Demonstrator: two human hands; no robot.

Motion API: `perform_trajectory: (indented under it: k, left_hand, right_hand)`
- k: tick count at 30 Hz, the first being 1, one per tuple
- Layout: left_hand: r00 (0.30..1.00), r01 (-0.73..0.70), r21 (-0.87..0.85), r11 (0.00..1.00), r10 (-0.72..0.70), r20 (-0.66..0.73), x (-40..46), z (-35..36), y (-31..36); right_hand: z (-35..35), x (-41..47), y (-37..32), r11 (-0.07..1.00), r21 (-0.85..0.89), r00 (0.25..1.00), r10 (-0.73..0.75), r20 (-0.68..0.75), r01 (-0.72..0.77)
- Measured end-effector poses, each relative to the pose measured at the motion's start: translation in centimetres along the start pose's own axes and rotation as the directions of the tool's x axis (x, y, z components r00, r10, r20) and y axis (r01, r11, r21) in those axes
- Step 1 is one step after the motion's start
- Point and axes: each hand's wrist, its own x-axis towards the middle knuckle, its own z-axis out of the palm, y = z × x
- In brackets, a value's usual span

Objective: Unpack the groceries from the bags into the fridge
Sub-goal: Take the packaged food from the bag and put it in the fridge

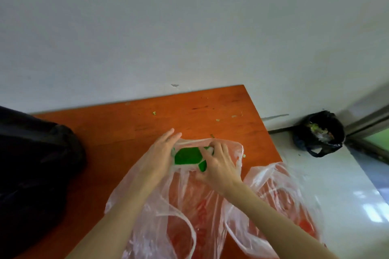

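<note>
Green item [188,156] between both hands' fingers [212,149]

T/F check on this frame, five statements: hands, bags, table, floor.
1. Both hands are on the green item at the mouth of a clear plastic bag. True; left hand, right hand.
2. The table is blue. False; it is orange-brown wood.
3. A second clear plastic bag lies to the right of the first. True.
4. The black bin bag on the floor is tied shut. False; it is open, with scraps showing inside.
5. The fridge is open in view. False; no fridge shows in this frame.
</note>
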Motion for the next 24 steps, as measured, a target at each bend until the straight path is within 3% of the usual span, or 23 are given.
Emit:
perform_trajectory:
  k: [4,7,11,15,19,21,24]
  left_hand:
    - [0.994,-0.078,0.008,0.997,0.078,-0.079,0.2,-0.9,0.6]
    - [0.972,-0.198,0.01,0.98,0.197,-0.127,0.7,-1.5,1.3]
    - [0.909,-0.385,0.137,0.913,0.401,-0.116,0.9,-0.9,0.3]
    - [0.885,-0.383,0.104,0.918,0.397,-0.244,2.0,-2.6,-0.2]
    - [0.954,-0.183,0.128,0.975,0.208,-0.216,3.8,-4.6,-0.6]
    - [0.974,-0.084,0.119,0.989,0.107,-0.2,3.7,-4.8,-1.3]
    - [0.985,-0.08,0.145,0.986,0.101,-0.141,3.0,-4.8,-2.3]
  right_hand:
    - [-1.8,-1.0,0.4,0.994,-0.07,0.993,-0.093,-0.067,0.089]
    - [-3.9,-0.5,0.4,0.999,-0.034,0.989,-0.046,-0.143,0.042]
    - [-6.3,0.8,0.2,1.0,-0.008,0.96,-0.008,-0.281,0.006]
    - [-7.7,1.6,-0.3,0.994,-0.024,0.952,-0.109,-0.284,0.107]
    - [-7.4,1.3,-0.8,0.955,-0.135,0.911,-0.294,-0.289,0.265]
    - [-7.1,0.7,-0.7,0.955,-0.102,0.912,-0.296,-0.283,0.278]
    - [-7.5,-0.4,0.0,0.975,-0.031,0.917,-0.216,-0.336,0.218]
